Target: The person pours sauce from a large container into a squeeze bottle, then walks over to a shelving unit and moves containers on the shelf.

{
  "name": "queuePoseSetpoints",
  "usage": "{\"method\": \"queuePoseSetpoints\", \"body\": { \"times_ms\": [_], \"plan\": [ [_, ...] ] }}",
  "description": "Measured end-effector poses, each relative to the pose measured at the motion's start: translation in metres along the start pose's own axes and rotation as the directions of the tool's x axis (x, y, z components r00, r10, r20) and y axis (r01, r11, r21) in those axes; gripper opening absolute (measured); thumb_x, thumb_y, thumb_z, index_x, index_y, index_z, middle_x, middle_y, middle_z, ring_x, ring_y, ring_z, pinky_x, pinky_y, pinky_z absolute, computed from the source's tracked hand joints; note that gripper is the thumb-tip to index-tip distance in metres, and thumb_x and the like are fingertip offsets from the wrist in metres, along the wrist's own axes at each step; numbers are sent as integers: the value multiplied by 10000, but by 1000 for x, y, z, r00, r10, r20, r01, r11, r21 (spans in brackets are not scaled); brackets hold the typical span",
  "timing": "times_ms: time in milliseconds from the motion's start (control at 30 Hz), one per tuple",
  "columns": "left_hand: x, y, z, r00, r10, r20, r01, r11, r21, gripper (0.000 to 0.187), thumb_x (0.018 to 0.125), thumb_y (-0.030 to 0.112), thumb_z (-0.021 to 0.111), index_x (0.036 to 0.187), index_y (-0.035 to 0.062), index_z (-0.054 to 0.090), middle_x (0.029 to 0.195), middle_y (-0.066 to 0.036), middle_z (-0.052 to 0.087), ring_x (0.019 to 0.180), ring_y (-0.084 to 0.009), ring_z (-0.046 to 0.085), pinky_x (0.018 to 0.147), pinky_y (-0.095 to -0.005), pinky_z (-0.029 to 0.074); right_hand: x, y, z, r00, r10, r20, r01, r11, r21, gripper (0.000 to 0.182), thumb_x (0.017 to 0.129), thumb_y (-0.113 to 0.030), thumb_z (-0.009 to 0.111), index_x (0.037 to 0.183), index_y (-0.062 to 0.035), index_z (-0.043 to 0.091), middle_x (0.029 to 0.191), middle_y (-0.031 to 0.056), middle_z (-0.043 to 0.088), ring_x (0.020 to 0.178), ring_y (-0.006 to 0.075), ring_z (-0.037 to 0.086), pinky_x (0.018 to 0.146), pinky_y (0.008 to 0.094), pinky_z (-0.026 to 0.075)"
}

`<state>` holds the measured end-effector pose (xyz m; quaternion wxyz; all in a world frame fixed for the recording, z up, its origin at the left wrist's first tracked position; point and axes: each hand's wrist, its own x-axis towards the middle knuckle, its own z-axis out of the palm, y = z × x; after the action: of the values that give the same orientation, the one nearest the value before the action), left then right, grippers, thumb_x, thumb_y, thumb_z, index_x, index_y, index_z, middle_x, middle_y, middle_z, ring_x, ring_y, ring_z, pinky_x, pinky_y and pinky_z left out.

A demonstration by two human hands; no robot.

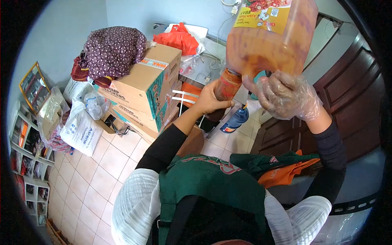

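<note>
A large translucent plastic jug (265, 49) with a yellow sauce label hangs tipped upside down in front of me. Orange-red sauce coats its inside and pools toward the lower end. My right hand (283, 96), in a clear plastic glove, is closed around the jug's handle. My left hand (210, 99) is bare and wraps round a narrower, red-smeared bottle (228, 85). The bottle's upper end meets the jug's neck; the exact join is hard to see. Part of the bottle is hidden behind my left hand.
Stacked cardboard boxes (149, 67) carry a patterned cloth (112, 49) to the left. A blue bottle (235, 120) stands below my hands. Behind are a metal table (214, 49) and a red plastic bag (177, 38). A brown door (347, 90) is at right.
</note>
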<state>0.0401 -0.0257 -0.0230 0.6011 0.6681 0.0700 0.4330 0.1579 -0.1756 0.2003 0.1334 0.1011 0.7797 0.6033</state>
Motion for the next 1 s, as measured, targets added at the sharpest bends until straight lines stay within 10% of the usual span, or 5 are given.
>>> {"method": "queuePoseSetpoints", "body": {
  "times_ms": [400,1000],
  "plan": [
    [-1,7,8,999,35,20,-35,999,-10,672,582,170,833,1139,-12,505,1044,-80,599,962,-151,556,880,-322,430,-6,-6,-5,997,36,66,-40,997,59,378,721,-129,637,1084,-34,585,915,44,500,838,173,521,824,326,434],
    [-5,-13,-2,997,-59,55,63,996,-61,708,576,216,842,1153,-14,503,1053,-97,598,964,-158,557,879,-324,432,6,-9,-4,995,100,31,-102,992,76,444,544,-198,580,956,-39,626,896,2,588,830,134,544,779,272,473]
  ]
}}
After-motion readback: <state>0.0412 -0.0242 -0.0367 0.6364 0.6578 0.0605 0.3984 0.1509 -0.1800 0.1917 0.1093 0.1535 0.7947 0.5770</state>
